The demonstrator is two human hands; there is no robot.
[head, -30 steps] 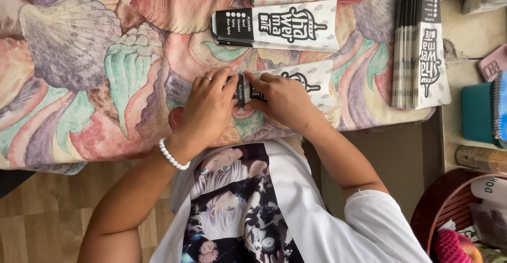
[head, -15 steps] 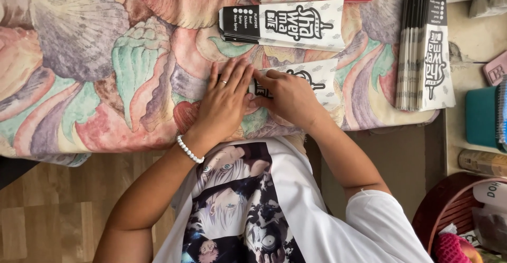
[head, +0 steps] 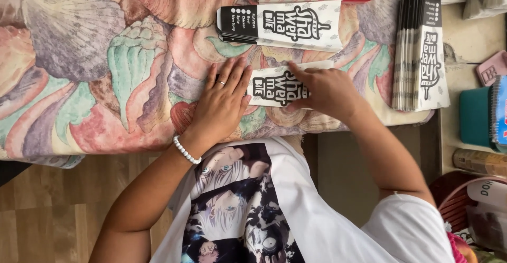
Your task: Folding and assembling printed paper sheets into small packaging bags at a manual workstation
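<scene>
Flattened since the earlier frame: white-and-black carton sleeve [head: 277, 86], now lying on shell-patterned cloth [head: 95, 83], no longer pinched upright. Left hand [head: 224, 99] spread, palm pressing its end; right hand [head: 322, 91] pressing fingers on top. Beyond, flat stack of matching sleeves [head: 282, 25]; rightward, upright bundle [head: 420, 52].

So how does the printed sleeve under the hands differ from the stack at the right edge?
The printed sleeve lies single and flat, pressed by the left hand and right hand; the stack holds many, untouched. The sleeve runs sideways, the stack lengthwise. Both are white with black lettering.
</scene>
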